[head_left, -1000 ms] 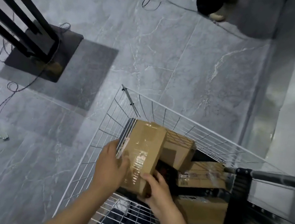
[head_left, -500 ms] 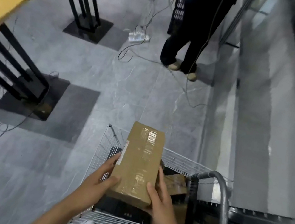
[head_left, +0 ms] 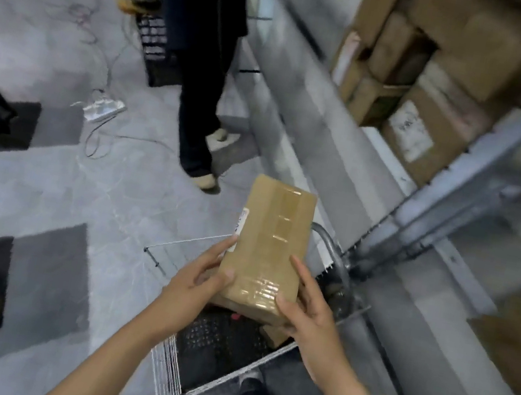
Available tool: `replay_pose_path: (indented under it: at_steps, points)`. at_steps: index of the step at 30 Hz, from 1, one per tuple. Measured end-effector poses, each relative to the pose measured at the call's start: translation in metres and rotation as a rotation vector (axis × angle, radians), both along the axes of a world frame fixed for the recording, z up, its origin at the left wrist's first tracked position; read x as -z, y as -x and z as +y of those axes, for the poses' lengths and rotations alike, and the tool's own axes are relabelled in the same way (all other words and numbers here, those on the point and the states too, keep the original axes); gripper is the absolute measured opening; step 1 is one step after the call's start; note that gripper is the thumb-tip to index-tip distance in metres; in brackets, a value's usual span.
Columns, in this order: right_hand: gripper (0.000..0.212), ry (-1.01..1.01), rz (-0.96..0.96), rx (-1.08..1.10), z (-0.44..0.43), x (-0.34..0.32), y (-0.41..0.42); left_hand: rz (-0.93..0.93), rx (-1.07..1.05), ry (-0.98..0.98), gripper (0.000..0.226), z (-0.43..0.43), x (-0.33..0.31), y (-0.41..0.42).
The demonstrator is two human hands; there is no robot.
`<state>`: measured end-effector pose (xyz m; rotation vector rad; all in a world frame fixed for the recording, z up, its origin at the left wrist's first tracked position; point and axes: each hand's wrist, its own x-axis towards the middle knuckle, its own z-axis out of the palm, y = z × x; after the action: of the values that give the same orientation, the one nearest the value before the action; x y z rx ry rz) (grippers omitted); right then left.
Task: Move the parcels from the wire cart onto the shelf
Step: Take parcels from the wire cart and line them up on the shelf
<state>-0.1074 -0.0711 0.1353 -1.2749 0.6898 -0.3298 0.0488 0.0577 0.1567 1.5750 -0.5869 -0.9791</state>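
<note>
**Head view.** A long cardboard parcel [head_left: 269,247], sealed with clear tape, is held in the air above the wire cart [head_left: 164,372]. It is lifted free of the basket and not yet on the shelf [head_left: 441,208], which stands to the right. The left hand [head_left: 199,277] grips the near left edge, with the thumb on the top face and the fingers along the side that carries a white label. The right hand [head_left: 308,313] grips the near right corner in the same way, so both hands close on one short end and the far end projects unsupported. The box keeps its shape with no sag, which suggests a stiff carton of light to moderate weight. The glossy tape on the top face is probably slippery, so bare cardboard on the long sides is likely the surer hold. Sliding one palm under the middle would lessen the leverage on the wrists. The shelf already holds stacked cartons [head_left: 436,138], so a free gap must be chosen. The cart's curved handle [head_left: 332,255] lies just beside the parcel, between it and the shelf, and a bystander [head_left: 199,99] stands on the floor beyond.
</note>
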Motion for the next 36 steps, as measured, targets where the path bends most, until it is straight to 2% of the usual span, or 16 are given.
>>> replay_pose_path:
  at_steps: [7, 11, 15, 18, 23, 28, 33, 36]
  points:
    - [0.059, 0.009, -0.063, 0.353, 0.048, -0.038, 0.093, -0.080, 0.335, 0.064, 0.038, -0.008, -0.032, 0.060]
    - [0.057, 0.062, -0.069, 0.523, 0.064, -0.060, 0.146, -0.077, 0.511, 0.123, 0.050, -0.022, -0.050, 0.104]
    - [0.056, 0.110, -0.074, 0.681, 0.080, -0.077, 0.204, -0.047, 0.633, 0.200, 0.045, -0.030, -0.065, 0.161]
    - [0.054, 0.143, -0.068, 0.803, 0.098, -0.088, 0.248, -0.044, 0.723, 0.236, 0.052, -0.035, -0.074, 0.208]
    - [0.049, 0.180, -0.024, 0.990, 0.137, -0.104, 0.345, -0.021, 0.883, 0.299, 0.060, -0.030, -0.085, 0.311]
    - [0.052, 0.195, 0.020, 1.154, 0.192, -0.112, 0.457, 0.015, 1.001, 0.326, 0.033, -0.003, -0.089, 0.435]
    - [0.062, 0.226, 0.043, 1.273, 0.248, -0.113, 0.557, -0.010, 1.158, 0.332, 0.040, 0.029, -0.088, 0.545]
    - [0.060, 0.235, 0.039, 1.346, 0.273, -0.114, 0.605, -0.009, 1.233, 0.326, 0.057, 0.043, -0.088, 0.596]
